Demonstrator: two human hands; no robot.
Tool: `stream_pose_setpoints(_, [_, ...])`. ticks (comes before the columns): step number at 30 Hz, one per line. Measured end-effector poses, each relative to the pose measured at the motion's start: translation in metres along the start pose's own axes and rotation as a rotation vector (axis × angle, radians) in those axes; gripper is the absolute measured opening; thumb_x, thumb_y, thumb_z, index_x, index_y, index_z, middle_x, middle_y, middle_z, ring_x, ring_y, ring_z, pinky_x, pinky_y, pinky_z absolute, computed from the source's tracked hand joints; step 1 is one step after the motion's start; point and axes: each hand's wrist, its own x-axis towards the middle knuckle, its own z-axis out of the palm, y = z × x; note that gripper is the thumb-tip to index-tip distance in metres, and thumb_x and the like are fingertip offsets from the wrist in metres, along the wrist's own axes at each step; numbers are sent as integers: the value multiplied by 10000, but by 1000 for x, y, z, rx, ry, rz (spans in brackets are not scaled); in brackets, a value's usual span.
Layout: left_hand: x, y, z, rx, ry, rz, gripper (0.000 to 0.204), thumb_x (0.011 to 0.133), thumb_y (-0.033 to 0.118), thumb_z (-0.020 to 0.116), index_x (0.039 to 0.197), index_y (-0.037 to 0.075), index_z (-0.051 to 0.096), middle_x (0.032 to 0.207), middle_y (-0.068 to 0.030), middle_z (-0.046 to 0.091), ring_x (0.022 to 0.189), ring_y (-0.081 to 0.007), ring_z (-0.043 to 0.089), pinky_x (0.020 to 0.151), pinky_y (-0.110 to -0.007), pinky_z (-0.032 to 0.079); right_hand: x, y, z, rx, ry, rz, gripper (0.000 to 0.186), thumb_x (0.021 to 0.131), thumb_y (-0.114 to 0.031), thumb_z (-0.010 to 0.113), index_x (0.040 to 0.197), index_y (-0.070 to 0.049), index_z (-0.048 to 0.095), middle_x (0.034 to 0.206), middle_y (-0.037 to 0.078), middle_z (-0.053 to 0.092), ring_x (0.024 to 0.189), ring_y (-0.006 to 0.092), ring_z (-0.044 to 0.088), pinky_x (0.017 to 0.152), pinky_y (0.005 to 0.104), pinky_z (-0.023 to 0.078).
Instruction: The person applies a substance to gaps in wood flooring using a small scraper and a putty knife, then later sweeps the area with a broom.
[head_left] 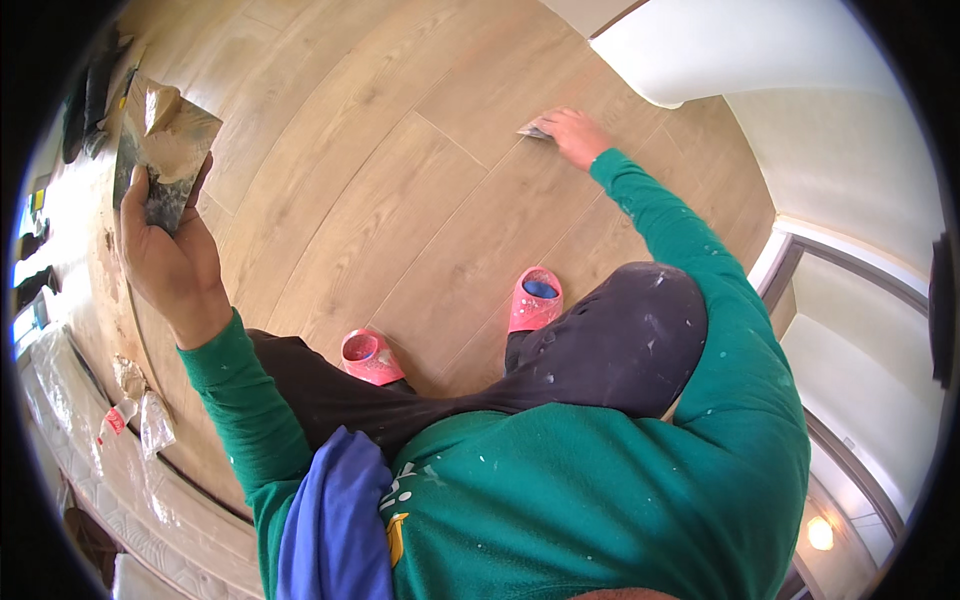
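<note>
Raised at the left, my left hand (pixel 180 260) is closed on the lower end of a flat metal plate (pixel 200 128). A thick lump of beige putty (pixel 160 106) sits on its far part, with more smeared across the middle. Farther out to the right, my right hand (pixel 577 138) reaches down to the wood-plank floor (pixel 440 200). Its fingers are closed on a putty knife (pixel 535 130), whose thin blade lies low over the planks. Whether the blade touches them I cannot tell. My fingers hide its handle.
My feet stand on the planks in pink slippers (pixel 372 357). A white wall (pixel 830 140) and a framed doorway (pixel 850 262) bound the right side. At the left lie a plastic-wrapped mattress (pixel 130 490) and a crumpled clear bag (pixel 157 424). A blue cloth (pixel 340 520) hangs on my chest.
</note>
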Motion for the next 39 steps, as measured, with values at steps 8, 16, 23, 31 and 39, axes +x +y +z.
stream_pose_setpoints(8, [-5,3,-3,21,27,-13,259,970,89,530,1138,-101,582,1157,-200,640,1064,-293,651,948,-487,546,-7,-20,10,18,5,-42,367,876,-59,502,1217,-115,624,1285,46,584,1258,238,488,1006,421,410])
stream_pose_setpoints(16, [-3,7,-19,14,67,25,200,942,65,576,1085,-72,594,1092,-189,655,983,-293,680,859,-456,586,-18,-7,34,6,111,-55,400,856,-43,508,1236,-105,616,1304,59,581,1259,266,494,1022,429,399])
stream_pose_setpoints(23, [5,-2,-31,29,74,30,200,957,76,567,1074,-83,597,1100,-182,655,1007,-290,671,903,-444,566,-31,1,42,-17,212,18,394,839,-5,500,1192,-94,650,1272,56,613,1254,269,502,1023,425,419])
stream_pose_setpoints(31, [3,2,-41,8,29,7,161,941,68,588,1058,-43,577,1081,-166,653,988,-261,674,859,-393,573,41,31,2,121,-163,502,302,880,-130,529,1135,-99,689,1188,157,648,1103,356,597,916,467,493])
stream_pose_setpoints(39, [4,-5,-39,28,46,22,182,946,80,579,1068,-56,587,1098,-168,649,991,-250,668,859,-398,571,28,-34,46,38,-23,421,237,862,-144,546,1024,-63,698,1035,184,691,1002,377,652,871,494,525])
